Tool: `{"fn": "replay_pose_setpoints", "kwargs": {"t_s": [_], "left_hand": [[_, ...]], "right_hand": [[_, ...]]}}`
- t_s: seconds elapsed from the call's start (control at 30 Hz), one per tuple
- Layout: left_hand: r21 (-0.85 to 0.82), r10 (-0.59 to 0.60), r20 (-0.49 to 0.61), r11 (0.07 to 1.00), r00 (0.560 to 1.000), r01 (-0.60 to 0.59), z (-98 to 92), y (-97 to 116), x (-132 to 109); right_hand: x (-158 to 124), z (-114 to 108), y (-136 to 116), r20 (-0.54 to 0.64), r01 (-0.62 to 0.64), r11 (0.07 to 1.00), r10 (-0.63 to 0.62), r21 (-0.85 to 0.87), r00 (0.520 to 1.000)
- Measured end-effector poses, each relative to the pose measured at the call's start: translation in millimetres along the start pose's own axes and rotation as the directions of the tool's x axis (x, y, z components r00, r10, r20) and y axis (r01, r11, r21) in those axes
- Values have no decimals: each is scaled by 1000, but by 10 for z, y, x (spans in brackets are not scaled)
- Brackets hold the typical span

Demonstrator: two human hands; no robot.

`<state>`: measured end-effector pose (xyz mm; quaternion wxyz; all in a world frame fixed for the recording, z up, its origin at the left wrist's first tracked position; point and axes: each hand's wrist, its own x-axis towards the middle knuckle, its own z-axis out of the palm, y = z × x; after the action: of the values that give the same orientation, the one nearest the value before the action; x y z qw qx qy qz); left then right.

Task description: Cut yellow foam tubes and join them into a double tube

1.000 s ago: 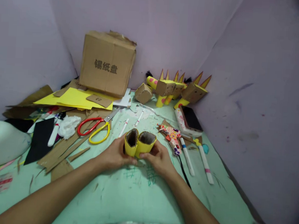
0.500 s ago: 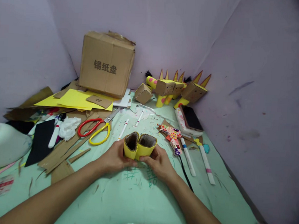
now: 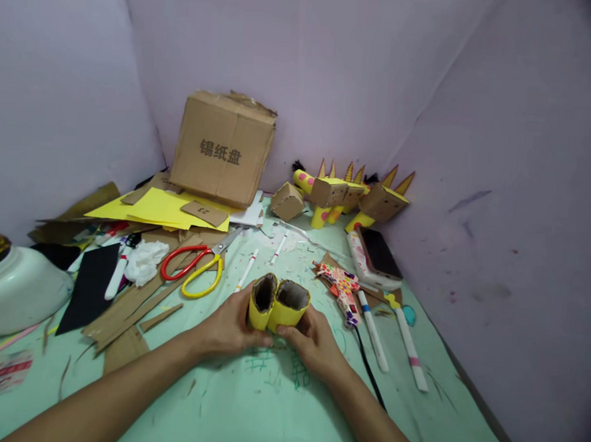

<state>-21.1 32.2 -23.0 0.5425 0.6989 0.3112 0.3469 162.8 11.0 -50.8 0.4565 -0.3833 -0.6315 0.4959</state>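
Two short yellow cardboard tubes stand side by side in front of me, their open ends facing up and showing brown cardboard inside. My left hand [image 3: 231, 327] is closed around the left tube [image 3: 259, 317], thumb across its front. My right hand [image 3: 315, 339] grips the right tube [image 3: 288, 314], with the thumb low on its front. The tubes touch along their inner sides. Fingers behind them are partly hidden. Beyond my left hand lie scissors [image 3: 213, 259] with one red and one yellow handle. A flower-patterned glue gun [image 3: 340, 287] lies to the right of my right hand.
A cardboard box [image 3: 224, 153] leans at the back behind yellow sheets [image 3: 151, 209]. Horned cardboard figures [image 3: 383, 201] stand at the back right. A phone [image 3: 379, 253] and markers [image 3: 410, 348] lie right; cardboard strips [image 3: 130, 304] and a white container [image 3: 21, 287] lie left.
The view has tilted up a little, so the scene sits lower in the picture. My hands keep the same hold on both tubes, which remain pressed together.
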Motion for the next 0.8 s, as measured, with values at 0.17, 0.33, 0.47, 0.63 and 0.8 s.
{"fn": "replay_pose_setpoints", "kwargs": {"t_s": [0.17,0.33,0.47,0.63,0.8], "left_hand": [[-35,29,3,999,1000,-29,38,23,-30],[96,217,-74,973,973,-210,105,147,-130],[226,309,-63,931,949,-288,180,180,-182],[191,299,-162,944,940,-267,308,-34,-154],[180,158,-145,975,977,-131,336,-232,-112]], "right_hand": [[-5,47,-24,-26,-25,1000,25,0,999],[-101,150,-157,-62,-91,988,100,127,993],[-105,-154,-462,240,-242,969,221,58,945],[586,-642,-639,306,-358,929,370,-98,877],[1554,-434,-293,-259,-592,605,550,-532,794]]}}
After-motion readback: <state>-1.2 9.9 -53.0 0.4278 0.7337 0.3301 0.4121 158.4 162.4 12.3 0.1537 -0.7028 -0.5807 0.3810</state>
